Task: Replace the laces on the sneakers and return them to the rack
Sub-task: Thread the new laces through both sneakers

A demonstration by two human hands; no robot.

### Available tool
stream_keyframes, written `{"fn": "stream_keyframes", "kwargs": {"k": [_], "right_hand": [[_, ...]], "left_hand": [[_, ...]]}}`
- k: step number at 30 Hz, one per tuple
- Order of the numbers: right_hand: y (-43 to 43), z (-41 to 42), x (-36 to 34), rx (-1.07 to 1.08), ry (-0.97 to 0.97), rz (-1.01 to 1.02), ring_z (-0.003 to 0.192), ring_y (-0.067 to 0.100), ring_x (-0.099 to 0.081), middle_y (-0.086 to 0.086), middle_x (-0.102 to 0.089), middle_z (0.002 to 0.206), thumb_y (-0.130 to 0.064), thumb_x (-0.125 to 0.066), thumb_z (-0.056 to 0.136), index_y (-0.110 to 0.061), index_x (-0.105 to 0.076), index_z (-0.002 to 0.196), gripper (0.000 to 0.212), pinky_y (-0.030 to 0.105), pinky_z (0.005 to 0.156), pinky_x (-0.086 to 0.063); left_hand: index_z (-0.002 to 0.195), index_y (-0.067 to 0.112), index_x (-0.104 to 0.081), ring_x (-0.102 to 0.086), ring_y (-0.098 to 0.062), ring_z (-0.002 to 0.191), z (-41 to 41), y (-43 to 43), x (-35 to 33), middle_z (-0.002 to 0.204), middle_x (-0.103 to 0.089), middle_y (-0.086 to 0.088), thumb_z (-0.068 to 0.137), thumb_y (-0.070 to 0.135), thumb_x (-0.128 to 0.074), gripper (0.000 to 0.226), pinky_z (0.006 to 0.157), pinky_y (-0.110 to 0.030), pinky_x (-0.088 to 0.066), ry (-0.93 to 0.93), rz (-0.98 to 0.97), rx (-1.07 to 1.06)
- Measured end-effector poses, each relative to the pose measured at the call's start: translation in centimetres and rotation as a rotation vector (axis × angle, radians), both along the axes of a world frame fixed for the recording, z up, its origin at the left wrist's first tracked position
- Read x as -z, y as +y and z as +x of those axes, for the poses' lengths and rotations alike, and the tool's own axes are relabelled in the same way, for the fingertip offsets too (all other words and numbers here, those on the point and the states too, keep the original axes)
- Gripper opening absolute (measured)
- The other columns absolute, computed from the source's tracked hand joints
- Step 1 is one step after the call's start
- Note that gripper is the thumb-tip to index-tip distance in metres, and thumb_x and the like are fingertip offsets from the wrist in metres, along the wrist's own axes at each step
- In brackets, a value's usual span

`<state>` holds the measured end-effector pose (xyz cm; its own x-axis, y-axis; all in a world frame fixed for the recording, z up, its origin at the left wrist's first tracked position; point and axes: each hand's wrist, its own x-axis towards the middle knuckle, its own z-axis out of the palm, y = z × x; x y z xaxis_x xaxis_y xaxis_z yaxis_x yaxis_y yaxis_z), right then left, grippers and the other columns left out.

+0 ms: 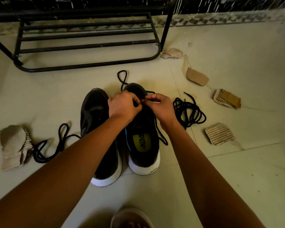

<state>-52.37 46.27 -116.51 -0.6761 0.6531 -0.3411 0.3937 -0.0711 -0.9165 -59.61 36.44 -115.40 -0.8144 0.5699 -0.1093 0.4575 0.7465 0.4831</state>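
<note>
Head view: what do our hands do at this moment?

— We are bent over the right sneaker (143, 145), which stands on the floor (220, 178) directly under both hands. Our right hand (161, 107) pinches the tip of the black lace (123, 83) between thumb and finger. Our left hand (124, 106) has its fingers curled at the eyelet row. It seems to hold the right sneaker there, but what exactly it pinches is hidden from us.

Which step is this, do we think?

— Threading, close to the toe end, so we judge this shoe is only begun. For the left sneaker (95, 112), just on the outer side of the left hand, we cannot tell if it is laced.

And what does the next move ask?

— The tip must enter a small eyelet, then we pull both ends evenly. A coiled lace (189, 112) lies just beside the right hand. The rack (167, 28) stands well beyond both hands, for later.
</note>
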Motion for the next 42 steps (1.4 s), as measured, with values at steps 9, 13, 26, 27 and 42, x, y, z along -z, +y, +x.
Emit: {"fn": "stream_keyframes", "kwargs": {"k": [9, 13, 26, 27, 42], "right_hand": [[-2.3, 4.6, 0.3, -0.261, 0.201, 0.136, 0.095, -0.03, -0.045, -0.023, -0.045, 0.111, 0.001, -0.07, 0.078, -0.03, -0.033, 0.135, 0.074, -0.001, 0.077, -0.038], [-2.9, 4.9, 1.1, -0.24, 0.117, 0.172, 0.117, -0.007, -0.044, -0.01, -0.046, 0.126, 0.001, -0.071, 0.074, -0.033, -0.025, 0.141, 0.089, -0.003, 0.08, -0.037], [-3.9, 4.7, 1.5, -0.033, 0.044, 0.188, 0.102, -0.001, -0.046, 0.002, -0.051, 0.13, -0.007, -0.069, 0.079, -0.014, -0.034, 0.143, 0.074, -0.005, 0.07, -0.037], [-3.9, 4.6, 1.5, -0.03, 0.038, 0.203, 0.103, 0.0, -0.046, 0.002, -0.051, 0.13, -0.009, -0.07, 0.079, -0.014, -0.035, 0.142, 0.072, -0.004, 0.071, -0.037], [-3.9, 4.5, 1.2, -0.07, -0.023, 0.21, 0.102, 0.0, -0.043, 0.0, -0.045, 0.136, -0.005, -0.064, 0.079, -0.02, -0.038, 0.14, 0.068, 0.012, 0.081, -0.039]], "left_hand": [[0.093, 0.009, -0.063, -0.052, -0.016, 0.087, -0.9, -1.1, -0.3, 0.092, -0.051, -0.001, 0.092, 0.015, -0.056, 0.009, 0.072, -0.017, -0.034, -0.173, 0.195, 0.017], [0.09, 0.018, -0.053, -0.052, -0.019, 0.099, 0.4, -1.7, 0.8, 0.101, -0.054, -0.004, 0.094, 0.015, -0.052, 0.005, 0.085, -0.023, -0.04, -0.079, 0.32, -0.056], [0.088, 0.008, -0.058, -0.052, -0.007, 0.045, 0.7, -5.0, -4.1, 0.056, -0.048, 0.002, 0.09, 0.014, -0.048, 0.012, 0.06, -0.024, -0.055, -1.405, 0.389, 0.093], [0.086, 0.009, -0.061, -0.05, -0.007, 0.044, 0.1, -5.7, -4.5, 0.055, -0.048, 0.002, 0.085, 0.017, -0.052, 0.012, 0.057, -0.023, -0.053, -1.465, 0.239, 0.202], [0.104, 0.019, -0.071, -0.052, -0.025, 0.108, -0.4, 0.1, -2.5, 0.118, -0.052, -0.008, 0.088, 0.042, -0.059, 0.03, 0.089, -0.036, -0.048, -0.055, -0.181, 0.077]]}}
